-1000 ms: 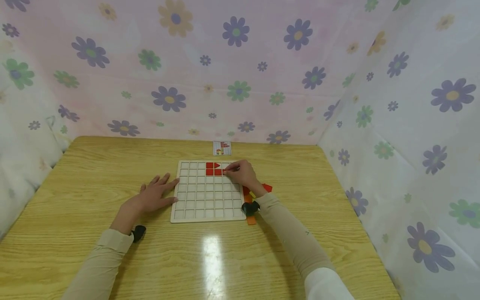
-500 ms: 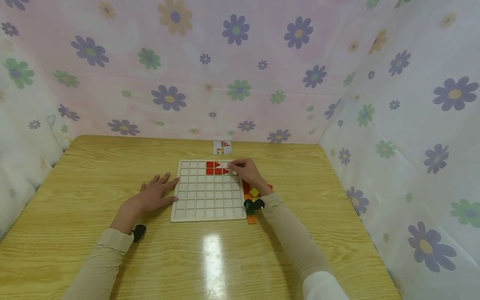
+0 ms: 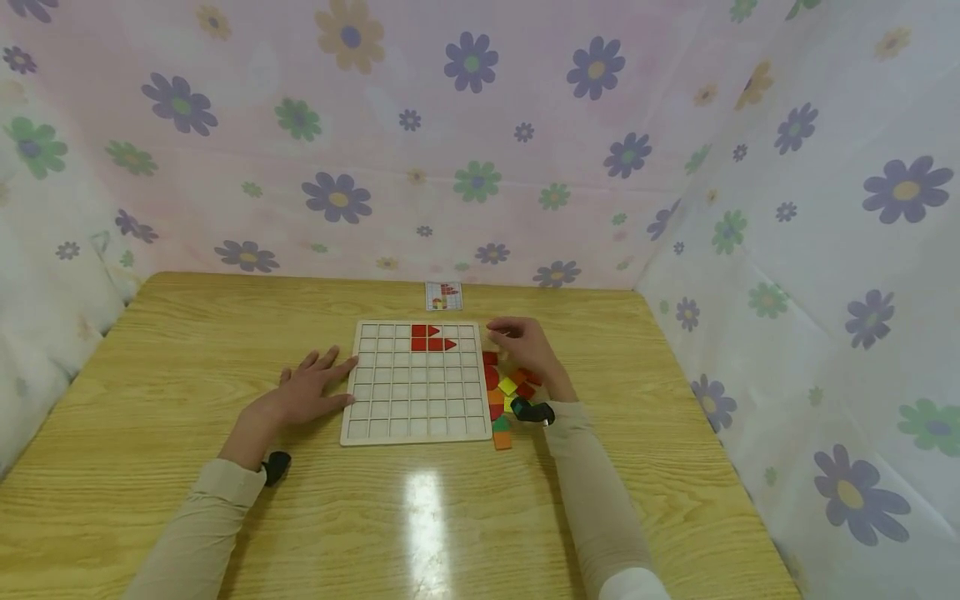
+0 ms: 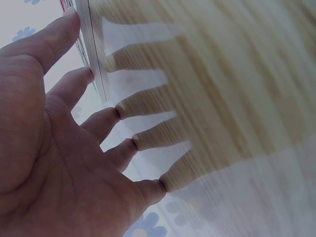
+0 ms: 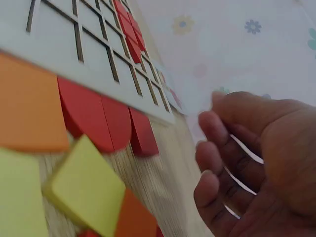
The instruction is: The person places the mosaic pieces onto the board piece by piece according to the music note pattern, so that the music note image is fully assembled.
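Note:
A pale wooden grid board (image 3: 408, 407) lies on the table. Near its far edge sit red pieces (image 3: 429, 344) in two rows: a square and a triangle above, two squares and a triangle below. My left hand (image 3: 307, 393) is spread at the board's left side; thumb and index finger touch the edge, while other fingertips rest on the table in the left wrist view. Past the far right corner hovers my right hand (image 3: 527, 343), fingers loosely bent, with nothing seen between them in the right wrist view. Below it lie loose pieces: a yellow square (image 5: 86, 185), red half circles (image 5: 94, 116), an orange piece (image 5: 29, 106).
A small printed card (image 3: 444, 297) with a coloured pattern lies behind the board by the flowered cloth wall (image 3: 405, 158). Along the board's right side, loose pieces include a green one (image 3: 501, 424) and an orange square (image 3: 502, 441). The wooden table (image 3: 337, 517) extends around everything.
The right hand placed a red triangle at the end of the lower row, let go, and moved right off the board, uncovering the loose pieces. The left hand has stayed put.

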A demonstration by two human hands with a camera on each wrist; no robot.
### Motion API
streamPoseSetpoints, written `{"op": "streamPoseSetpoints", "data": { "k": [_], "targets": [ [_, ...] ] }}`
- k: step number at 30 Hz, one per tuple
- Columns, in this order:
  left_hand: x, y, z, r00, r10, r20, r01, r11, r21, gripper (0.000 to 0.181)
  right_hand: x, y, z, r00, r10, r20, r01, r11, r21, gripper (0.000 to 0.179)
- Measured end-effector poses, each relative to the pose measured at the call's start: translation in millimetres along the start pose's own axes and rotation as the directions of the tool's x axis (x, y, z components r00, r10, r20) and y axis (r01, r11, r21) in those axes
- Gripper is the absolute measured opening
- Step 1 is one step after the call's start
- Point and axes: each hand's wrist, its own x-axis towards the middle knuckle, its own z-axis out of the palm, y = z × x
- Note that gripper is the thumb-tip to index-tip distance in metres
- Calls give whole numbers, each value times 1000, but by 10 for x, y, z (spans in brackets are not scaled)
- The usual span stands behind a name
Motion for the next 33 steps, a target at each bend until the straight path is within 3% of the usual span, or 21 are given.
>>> {"op": "streamPoseSetpoints", "data": {
  "k": [5,13,21,33],
  "targets": [
    [2,-38,25,1000,-1,-1,1,1000,-15,71,-71,32,-72,999,22,31,-18,991,-134,23],
    [-2,-44,31,1000,9,2,-9,1000,-30,70,-150,0,-84,980,107,170,-60,963,-263,31],
    [-2,-37,31,1000,-2,1,2,999,-49,70,-147,-23,-50,975,119,189,-56,950,-309,23],
    [13,-48,10,1000,-10,3,10,1000,-28,71,-138,-26,-24,984,113,136,-78,967,-241,20]
  ]
}}
